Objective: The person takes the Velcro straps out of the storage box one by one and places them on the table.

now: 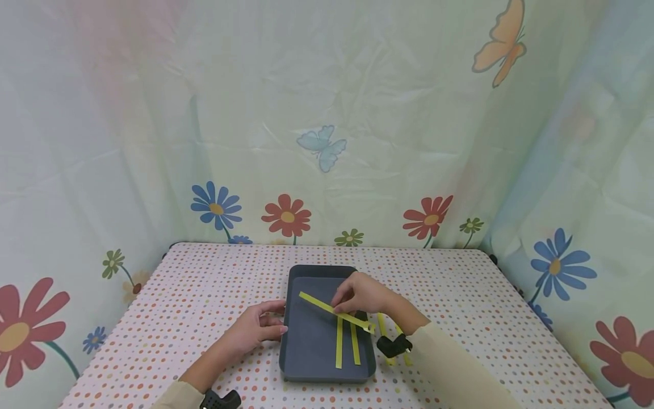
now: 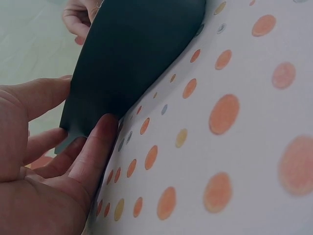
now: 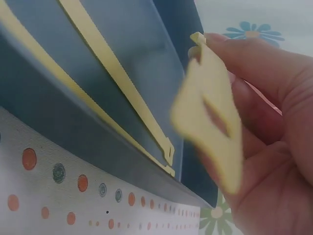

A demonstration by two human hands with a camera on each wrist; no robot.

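Observation:
A dark grey rectangular tray sits on the table, long side pointing away from me. My right hand pinches a flat yellow cable tie over the tray; its slotted head is close in the right wrist view. Two more cable ties lie lengthwise on the tray floor, their toothed edges visible in the right wrist view. On the tray's left side, my left hand touches the outer wall, thumb low by the tabletop and fingertips at the rim.
More yellow ties lie on the table right of the tray, partly hidden by my right wrist and its black camera. A dotted cloth covers the table. Curtains printed with flowers and butterflies hang behind and at both sides.

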